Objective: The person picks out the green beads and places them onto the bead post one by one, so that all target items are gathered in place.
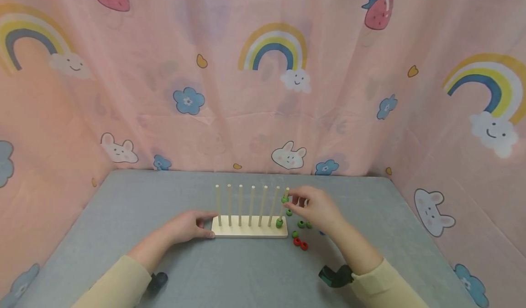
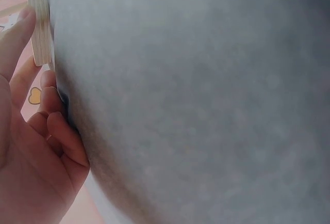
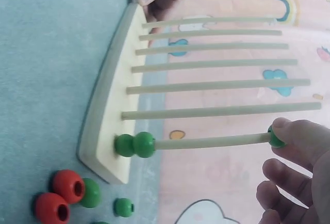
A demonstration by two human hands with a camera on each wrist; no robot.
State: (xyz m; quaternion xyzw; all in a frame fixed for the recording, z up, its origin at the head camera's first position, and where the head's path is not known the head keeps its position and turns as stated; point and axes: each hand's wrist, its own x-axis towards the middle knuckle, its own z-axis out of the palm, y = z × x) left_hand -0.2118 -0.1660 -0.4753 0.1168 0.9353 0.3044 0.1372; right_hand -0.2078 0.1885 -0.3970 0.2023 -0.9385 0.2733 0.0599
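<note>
A pale wooden peg rack point(image 1: 249, 233) stands on the table with a row of several upright pegs. My left hand point(image 1: 186, 227) grips the left end of its base, thumb at the front and fingers behind, and the left wrist view shows the wooden end point(image 2: 41, 33) between them. Near the top of the rightmost peg point(image 3: 211, 142), my right hand point(image 1: 314, 206) pinches a green bead point(image 3: 276, 138) between thumb and index finger; the bead is at the peg's tip. Two more green beads point(image 3: 135, 145) sit stacked at the bottom of that peg. The other pegs are bare.
Right of the rack lie two red beads point(image 1: 300, 244), several loose green beads point(image 1: 301, 224) and a blue bead point(image 1: 322, 232) partly hidden by the right forearm. The grey table point(image 1: 246, 271) meets a pink patterned curtain point(image 1: 230, 139) behind and at the sides.
</note>
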